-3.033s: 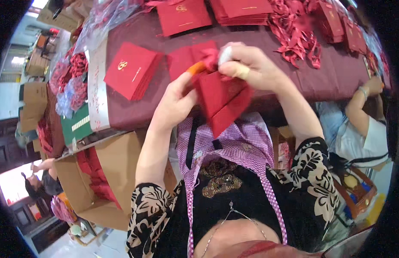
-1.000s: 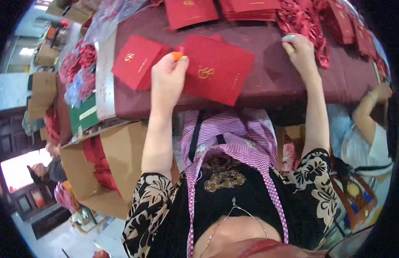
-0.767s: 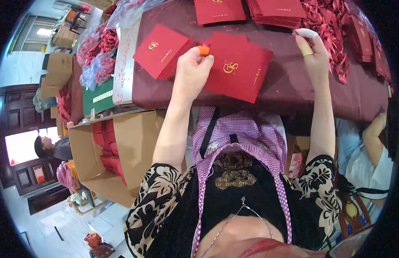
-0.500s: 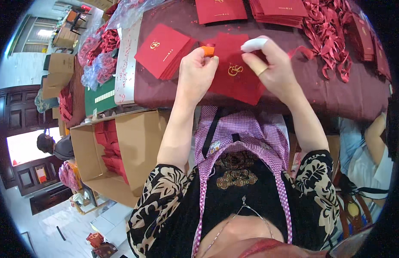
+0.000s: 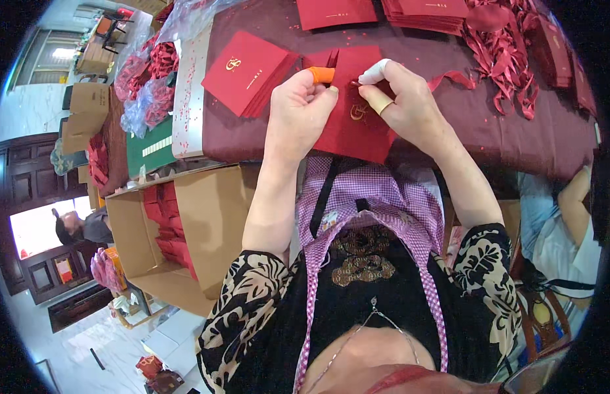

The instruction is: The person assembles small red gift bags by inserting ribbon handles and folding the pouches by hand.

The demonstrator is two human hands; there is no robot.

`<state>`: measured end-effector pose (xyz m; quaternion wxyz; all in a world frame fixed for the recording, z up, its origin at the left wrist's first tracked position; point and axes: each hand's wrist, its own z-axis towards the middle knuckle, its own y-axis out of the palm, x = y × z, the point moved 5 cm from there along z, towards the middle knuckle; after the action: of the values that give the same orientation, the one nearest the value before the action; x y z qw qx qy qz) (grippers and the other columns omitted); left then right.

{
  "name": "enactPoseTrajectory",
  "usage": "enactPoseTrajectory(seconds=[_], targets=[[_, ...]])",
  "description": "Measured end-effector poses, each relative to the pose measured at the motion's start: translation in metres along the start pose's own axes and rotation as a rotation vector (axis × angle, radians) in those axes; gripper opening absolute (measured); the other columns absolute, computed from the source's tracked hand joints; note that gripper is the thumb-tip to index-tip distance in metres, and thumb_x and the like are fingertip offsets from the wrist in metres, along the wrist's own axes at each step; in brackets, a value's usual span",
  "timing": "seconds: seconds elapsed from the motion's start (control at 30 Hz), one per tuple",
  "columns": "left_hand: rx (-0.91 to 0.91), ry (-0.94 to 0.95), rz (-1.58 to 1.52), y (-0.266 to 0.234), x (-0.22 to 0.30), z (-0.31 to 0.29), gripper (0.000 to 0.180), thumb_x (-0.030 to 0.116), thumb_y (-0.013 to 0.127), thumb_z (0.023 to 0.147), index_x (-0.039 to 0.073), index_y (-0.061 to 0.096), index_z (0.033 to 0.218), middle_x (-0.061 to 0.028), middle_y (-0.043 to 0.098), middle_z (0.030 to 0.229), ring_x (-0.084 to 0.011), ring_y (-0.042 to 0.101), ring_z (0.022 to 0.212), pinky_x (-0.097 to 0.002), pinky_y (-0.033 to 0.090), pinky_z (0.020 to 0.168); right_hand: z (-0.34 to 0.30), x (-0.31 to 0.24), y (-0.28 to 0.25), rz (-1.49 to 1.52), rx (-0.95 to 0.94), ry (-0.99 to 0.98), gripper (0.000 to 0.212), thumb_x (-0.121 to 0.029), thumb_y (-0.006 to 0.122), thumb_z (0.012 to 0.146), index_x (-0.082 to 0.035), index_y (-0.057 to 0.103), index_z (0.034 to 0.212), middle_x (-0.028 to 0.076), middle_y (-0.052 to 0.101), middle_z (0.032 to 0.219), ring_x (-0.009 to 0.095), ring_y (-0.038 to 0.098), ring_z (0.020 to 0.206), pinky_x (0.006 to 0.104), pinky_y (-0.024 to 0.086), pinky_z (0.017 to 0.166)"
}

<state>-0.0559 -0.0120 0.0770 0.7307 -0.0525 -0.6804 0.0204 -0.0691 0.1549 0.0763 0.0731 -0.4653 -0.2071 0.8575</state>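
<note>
A flat red paper bag [image 5: 347, 134] with a gold emblem lies at the table's near edge, in front of me. At its upper left side my left hand [image 5: 298, 108] is closed, with an orange finger cot on one finger; the fingertips pinch the bag's edge. My right hand [image 5: 406, 102] is over the bag's right part, wearing a white finger cot and a beige band. Its thumb and forefinger pinch the end of a red ribbon [image 5: 452, 80], whose tail trails off to the right behind the hand.
Left of the bag is a stack of red bags [image 5: 247, 73]; more stacks [image 5: 426, 14] lie at the far side. A heap of red ribbons [image 5: 508, 62] sits right. An open cardboard box [image 5: 216, 223] with red pieces stands left below the table. Another person's arm [image 5: 573, 203] shows right.
My right hand has drawn slightly left and down, now with a ribbon end showing at its fingertips. The bag has turned a little, its lower corner shifting left. My left hand has barely moved.
</note>
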Motion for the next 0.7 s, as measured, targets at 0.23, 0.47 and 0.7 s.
enactPoseTrajectory(seconds=[0.23,0.47,0.7], targets=[[-0.008,-0.037,-0.048,0.0032,0.0019,-0.0029,0.02,0.0,0.059,0.086,-0.003,0.064,0.105,0.0019,0.063,0.079,-0.0006,0.053,0.067,-0.0169,0.043,0.059,-0.0016,-0.0004,0.0031,0.02,0.001,-0.005,0.012,-0.008,0.064,0.082,-0.001,0.058,0.09,0.015,0.064,0.086,0.032,0.063,0.081,0.0388,0.049,0.07],[-0.008,-0.038,-0.059,0.0046,0.0025,-0.0055,0.018,0.0,0.059,0.086,-0.002,0.064,0.104,0.0018,0.063,0.081,-0.0009,0.054,0.069,-0.017,0.043,0.06,-0.0014,-0.0021,0.0027,0.048,0.029,0.005,0.01,-0.008,0.064,0.082,-0.002,0.059,0.089,0.015,0.064,0.084,0.032,0.063,0.079,0.039,0.05,0.069],[0.015,-0.066,-0.045,0.0059,0.001,-0.0074,0.017,-0.001,0.058,0.086,-0.003,0.063,0.102,0.0017,0.062,0.08,-0.0017,0.053,0.07,-0.0176,0.043,0.062,-0.0033,-0.0022,0.0008,0.033,0.039,0.079,0.011,-0.007,0.064,0.081,-0.001,0.059,0.089,0.016,0.064,0.082,0.031,0.064,0.075,0.0386,0.05,0.066]])
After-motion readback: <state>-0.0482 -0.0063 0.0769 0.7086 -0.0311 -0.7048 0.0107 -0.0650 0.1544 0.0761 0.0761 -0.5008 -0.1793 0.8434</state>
